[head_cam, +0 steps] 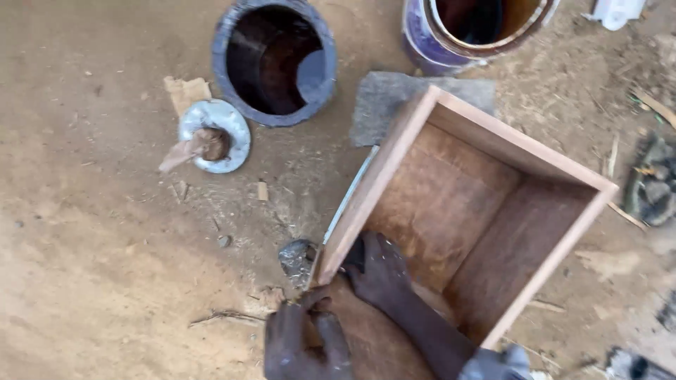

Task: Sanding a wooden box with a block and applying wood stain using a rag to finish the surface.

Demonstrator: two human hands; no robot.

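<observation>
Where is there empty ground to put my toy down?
The dirt ground left of the wooden box and below the round lid is bare. It is crowded up top around the dark bucket and the paint can, and near both hands.

Bare brown dirt floor [105,267] strewn with twigs and scraps, in daylight

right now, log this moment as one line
left hand: on near outer wall of wooden box | right hand: reaching inside box at near corner | dark can and lid on dirt ground
</observation>
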